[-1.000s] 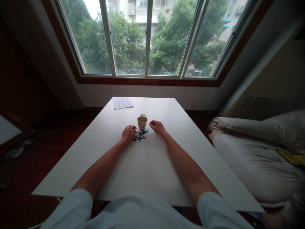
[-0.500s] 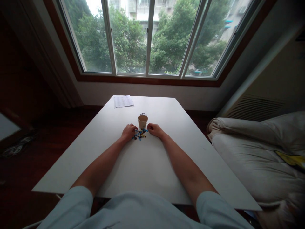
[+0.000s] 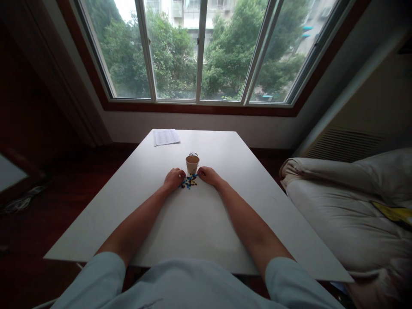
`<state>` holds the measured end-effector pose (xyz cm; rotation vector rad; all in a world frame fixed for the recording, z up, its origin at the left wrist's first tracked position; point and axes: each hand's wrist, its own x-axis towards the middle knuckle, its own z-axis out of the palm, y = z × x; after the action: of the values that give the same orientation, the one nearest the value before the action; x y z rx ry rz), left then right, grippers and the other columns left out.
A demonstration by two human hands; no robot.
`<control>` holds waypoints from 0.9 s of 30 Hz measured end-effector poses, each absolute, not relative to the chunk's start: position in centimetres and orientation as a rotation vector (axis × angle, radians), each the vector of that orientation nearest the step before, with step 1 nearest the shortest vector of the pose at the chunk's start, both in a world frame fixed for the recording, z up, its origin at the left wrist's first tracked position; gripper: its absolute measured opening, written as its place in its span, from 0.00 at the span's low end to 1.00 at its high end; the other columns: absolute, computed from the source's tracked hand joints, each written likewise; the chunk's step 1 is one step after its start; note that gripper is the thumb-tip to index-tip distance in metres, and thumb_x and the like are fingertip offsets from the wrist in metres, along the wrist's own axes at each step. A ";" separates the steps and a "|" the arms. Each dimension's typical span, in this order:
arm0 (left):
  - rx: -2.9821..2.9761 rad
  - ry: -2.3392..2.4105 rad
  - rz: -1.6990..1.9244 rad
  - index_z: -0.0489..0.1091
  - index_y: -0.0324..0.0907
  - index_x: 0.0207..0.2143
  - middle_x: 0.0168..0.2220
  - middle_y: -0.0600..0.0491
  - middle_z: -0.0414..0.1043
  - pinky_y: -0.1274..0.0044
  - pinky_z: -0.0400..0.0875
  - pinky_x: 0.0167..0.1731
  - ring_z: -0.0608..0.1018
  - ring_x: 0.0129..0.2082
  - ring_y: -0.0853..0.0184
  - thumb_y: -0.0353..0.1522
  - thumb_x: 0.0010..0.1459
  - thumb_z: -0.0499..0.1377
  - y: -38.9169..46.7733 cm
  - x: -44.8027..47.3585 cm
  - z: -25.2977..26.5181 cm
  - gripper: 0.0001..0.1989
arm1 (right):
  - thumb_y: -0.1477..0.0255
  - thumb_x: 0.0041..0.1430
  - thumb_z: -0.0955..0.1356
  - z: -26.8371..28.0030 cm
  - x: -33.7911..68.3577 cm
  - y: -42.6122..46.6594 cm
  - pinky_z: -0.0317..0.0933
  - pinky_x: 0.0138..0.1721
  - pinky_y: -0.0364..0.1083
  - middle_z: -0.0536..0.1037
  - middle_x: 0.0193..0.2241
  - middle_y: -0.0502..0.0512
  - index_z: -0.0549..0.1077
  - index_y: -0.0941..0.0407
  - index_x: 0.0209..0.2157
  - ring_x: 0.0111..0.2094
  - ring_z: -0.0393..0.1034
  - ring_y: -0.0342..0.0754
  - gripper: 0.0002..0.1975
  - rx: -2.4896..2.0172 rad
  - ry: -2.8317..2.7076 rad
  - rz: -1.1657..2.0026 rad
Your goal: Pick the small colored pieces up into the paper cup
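A small heap of blue, dark and yellow beads lies on the white table. Just behind it stands an upright brown paper cup, its mouth facing up. My left hand rests at the left edge of the heap, fingers curled and pinched together. On the other side, beside the cup's lower right, my right hand has its fingers closed near the beads. Whatever either hand's fingertips hold is too small or hidden to make out. A thin dark loop shows behind the cup's rim.
Printed paper sheets lie at the table's far left corner. A window fills the wall beyond. To the right is a sofa with a light cover, and cables lie on the floor at left.
Almost nothing differs. My right hand sits very slightly closer to the beads, and the whole view has shifted a little.
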<state>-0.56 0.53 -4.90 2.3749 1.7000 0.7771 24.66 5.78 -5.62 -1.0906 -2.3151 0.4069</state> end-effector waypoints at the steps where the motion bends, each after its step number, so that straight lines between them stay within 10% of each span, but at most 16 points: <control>1: 2.372 1.709 0.776 0.79 0.45 0.37 0.38 0.50 0.75 0.74 0.68 0.43 0.73 0.41 0.63 0.27 0.59 0.58 0.5 -0.6 -4.8 0.10 | 0.78 0.54 0.65 -5.8 24.7 5.9 0.56 0.34 0.41 0.75 0.31 0.50 0.76 0.55 0.34 0.31 0.64 0.43 0.09 -1.075 -2.313 0.399; 27: 2.282 1.801 0.906 0.75 0.45 0.37 0.36 0.51 0.75 0.74 0.67 0.39 0.74 0.38 0.63 0.28 0.62 0.55 -0.1 0.1 -4.7 0.08 | 0.76 0.57 0.70 -5.9 24.9 5.6 0.60 0.39 0.43 0.73 0.36 0.53 0.77 0.54 0.37 0.36 0.66 0.45 0.06 -1.236 -2.237 0.275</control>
<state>0.12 -0.09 -4.68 2.2820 1.8010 0.9060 24.92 5.63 -5.95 -1.2357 -2.2372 0.2753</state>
